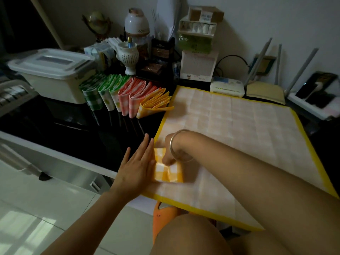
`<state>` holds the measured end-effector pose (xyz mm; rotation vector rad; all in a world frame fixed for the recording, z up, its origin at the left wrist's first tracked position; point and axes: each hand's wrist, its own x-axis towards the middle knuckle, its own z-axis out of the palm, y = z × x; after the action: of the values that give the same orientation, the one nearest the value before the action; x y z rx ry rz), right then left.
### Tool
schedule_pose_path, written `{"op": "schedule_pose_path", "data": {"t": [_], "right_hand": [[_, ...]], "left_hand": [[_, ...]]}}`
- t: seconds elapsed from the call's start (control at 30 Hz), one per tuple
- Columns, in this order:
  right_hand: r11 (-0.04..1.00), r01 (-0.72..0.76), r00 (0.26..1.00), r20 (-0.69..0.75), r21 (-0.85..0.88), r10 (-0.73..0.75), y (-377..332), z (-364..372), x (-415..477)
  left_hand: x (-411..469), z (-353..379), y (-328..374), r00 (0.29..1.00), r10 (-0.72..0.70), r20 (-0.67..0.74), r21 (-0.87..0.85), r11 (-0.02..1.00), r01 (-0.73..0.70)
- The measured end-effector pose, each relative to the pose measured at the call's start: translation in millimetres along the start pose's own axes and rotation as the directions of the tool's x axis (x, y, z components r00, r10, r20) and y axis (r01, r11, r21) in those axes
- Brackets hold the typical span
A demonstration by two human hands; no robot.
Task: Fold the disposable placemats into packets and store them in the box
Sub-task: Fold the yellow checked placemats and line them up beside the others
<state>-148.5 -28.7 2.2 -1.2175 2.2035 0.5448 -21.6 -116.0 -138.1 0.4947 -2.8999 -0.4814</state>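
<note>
A small folded yellow-checked packet (pixel 169 171) lies on the near left corner of a spread-out placemat (pixel 239 129) with a yellow border. My left hand (pixel 136 166) lies flat, fingers straight, against the packet's left side. My right hand (pixel 170 153), with a bangle on the wrist, bends down and its curled fingers press on the packet's top. A row of folded packets stands at the back left: green (pixel 93 96), pink (pixel 128 100) and yellow (pixel 154 105). A white lidded box (pixel 53 74) stands left of the row, lid shut.
The dark tabletop (pixel 73 126) carries a white vase (pixel 128 56), stacked cartons (pixel 198 43), a router (pixel 228 87) and a phone (pixel 316 89) along the back. The table's white edge runs at the left. An orange slipper (pixel 161 216) lies on the tiled floor below.
</note>
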Motion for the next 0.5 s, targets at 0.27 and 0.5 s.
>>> {"op": "schedule_pose_path", "data": {"t": [0.27, 0.5], "right_hand": [[0.269, 0.015, 0.992, -0.047, 0.963, 0.114, 37, 36, 11], [-0.004, 0.003, 0.947, -0.002, 1.000, 0.322, 46, 6, 25]], "left_hand": [[23, -47, 3, 0.965, -0.129, -0.227, -0.474, 0.880, 0.006], [86, -73, -11, 0.951, 0.049, -0.306, -0.015, 0.998, -0.056]]}}
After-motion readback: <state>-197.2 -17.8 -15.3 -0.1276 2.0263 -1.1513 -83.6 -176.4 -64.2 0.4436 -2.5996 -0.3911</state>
